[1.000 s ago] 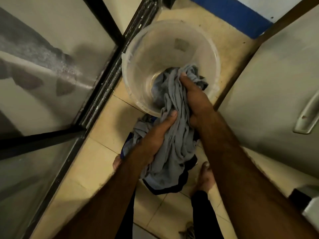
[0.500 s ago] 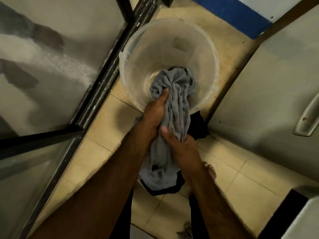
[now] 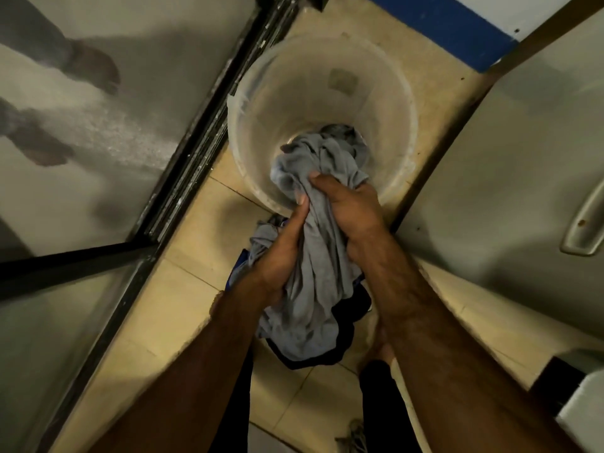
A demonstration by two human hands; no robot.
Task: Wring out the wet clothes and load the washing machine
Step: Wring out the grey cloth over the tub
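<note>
A wet grey garment (image 3: 313, 279) with dark trim hangs bunched over the near rim of a translucent plastic bucket (image 3: 261, 103) that stands on the tiled floor. My left hand (image 3: 281, 253) grips the cloth's middle from the left. My right hand (image 3: 349, 207) grips it higher up, at the bucket's near edge, fingers curled round the twisted cloth. The garment's top end lies crumpled inside the bucket and its lower end dangles above my feet. No washing machine is clearly in view.
A glass door with a black frame (image 3: 183, 178) runs along the left. A pale appliance door with a handle (image 3: 585, 223) fills the right. My bare feet stand on beige tiles (image 3: 183, 256) below the cloth. A blue wall strip (image 3: 451, 34) is beyond the bucket.
My hands have swapped places along the cloth: the right went from below the left to above it at the bucket rim, the left dropped to the middle. The bundle is twisted tighter.
</note>
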